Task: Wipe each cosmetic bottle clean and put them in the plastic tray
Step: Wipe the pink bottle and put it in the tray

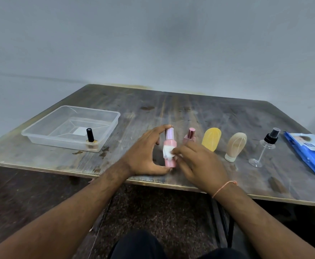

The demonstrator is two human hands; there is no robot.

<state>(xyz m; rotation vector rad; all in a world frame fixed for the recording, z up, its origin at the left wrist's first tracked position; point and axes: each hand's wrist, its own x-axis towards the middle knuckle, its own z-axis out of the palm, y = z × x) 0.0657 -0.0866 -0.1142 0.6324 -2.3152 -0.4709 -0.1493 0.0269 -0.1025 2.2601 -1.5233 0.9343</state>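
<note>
Gripping a pink bottle point(170, 148) end to end, the left hand point(147, 153) has its forefinger on the pale lilac cap and its thumb under the base, so the bottle stands upright near the front edge of the wooden table point(171, 109); the right hand point(199, 165) is pinched closed on a small white wipe point(167, 153) and presses it against the middle of that bottle; a thin orange thread circles the right wrist. Just to the right, partly behind the right hand's fingers, stands a small pink perfume bottle point(190, 136) with a shiny rose cap; next in the row come a yellow tube point(211, 139) and a beige tube point(235, 146), both leaning back with their caps toward the front edge; then a clear spray bottle point(265, 147) with a black pump top, tilted; a blue pack of wipes point(310, 152) lies at the far right, close to the table's edge. Well to the left sits the clear plastic tray point(40, 128), and in its near right corner one small bottle with a black cap point(90, 136) stands upright; the tray holds nothing else that shows.
</note>
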